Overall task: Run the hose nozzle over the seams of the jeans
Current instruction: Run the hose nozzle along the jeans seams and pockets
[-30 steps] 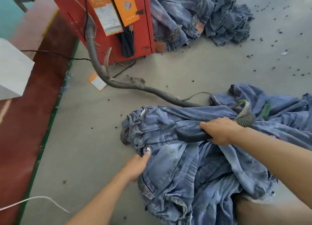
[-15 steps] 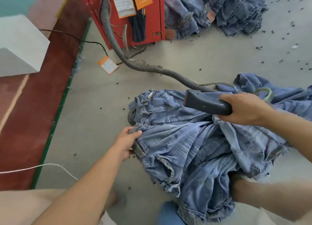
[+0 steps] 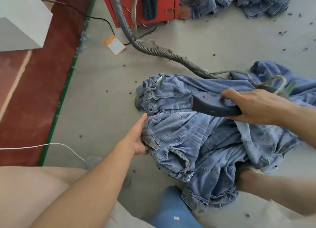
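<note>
I've lifted the nozzle [image 3: 215, 105] off the denim since a second ago; my right hand [image 3: 253, 106] grips it just above the jeans [image 3: 196, 139] heaped on the floor [image 3: 106, 118]. My left hand [image 3: 138, 139] has shifted to the waistband edge, fingers [image 3: 142, 120] grasping it, so I judge a fresh seam comes next.

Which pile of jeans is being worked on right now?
The jeans in the foreground: the left hand grips their edge and the right hand holds the hose nozzle over them. The jeans pile beside the red cabinet lies untouched.

Red cabinet [image 3: 159, 7], orange tag [image 3: 114, 44], white cord [image 3: 51, 144], white box [image 3: 20, 21], heaped denim [image 3: 253, 2].
</note>
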A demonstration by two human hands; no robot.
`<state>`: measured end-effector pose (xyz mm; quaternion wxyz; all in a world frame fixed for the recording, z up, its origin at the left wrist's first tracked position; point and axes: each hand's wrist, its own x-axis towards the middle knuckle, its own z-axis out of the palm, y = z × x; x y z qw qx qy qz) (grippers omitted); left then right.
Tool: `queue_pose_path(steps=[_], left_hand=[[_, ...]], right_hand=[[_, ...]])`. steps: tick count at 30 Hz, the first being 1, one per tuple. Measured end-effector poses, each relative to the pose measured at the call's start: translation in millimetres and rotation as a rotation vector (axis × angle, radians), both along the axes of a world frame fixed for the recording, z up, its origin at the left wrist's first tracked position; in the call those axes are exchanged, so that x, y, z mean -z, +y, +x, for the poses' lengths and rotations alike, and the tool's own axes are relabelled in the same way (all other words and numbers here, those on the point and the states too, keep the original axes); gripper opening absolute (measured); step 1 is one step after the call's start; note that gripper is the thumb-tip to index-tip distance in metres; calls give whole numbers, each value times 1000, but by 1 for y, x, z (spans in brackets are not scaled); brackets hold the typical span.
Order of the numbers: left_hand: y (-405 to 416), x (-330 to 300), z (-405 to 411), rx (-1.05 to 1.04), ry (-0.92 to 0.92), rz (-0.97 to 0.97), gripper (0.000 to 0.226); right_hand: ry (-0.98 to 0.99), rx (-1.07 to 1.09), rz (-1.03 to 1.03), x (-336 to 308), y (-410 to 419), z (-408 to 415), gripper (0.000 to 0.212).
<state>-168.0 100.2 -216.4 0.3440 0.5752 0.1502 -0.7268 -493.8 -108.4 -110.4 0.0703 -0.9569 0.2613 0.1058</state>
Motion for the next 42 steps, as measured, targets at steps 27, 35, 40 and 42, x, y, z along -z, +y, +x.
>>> queue_pose_path(steps=[27,35,40,42], left_hand=[[14,13,-16,-67,149,-296,64],[14,9,-22,-142,239,-349,68],[19,12,-20,-73,128,-268,57],[20,14,-20,-2,43,-246,41]], right_hand=[[-311,-209,126,-12,5,51,42],[22,-384,82,9,40,59,29],[-117,-412,144,4,64,77,36],[-270,-299,194,-8,51,73,41]])
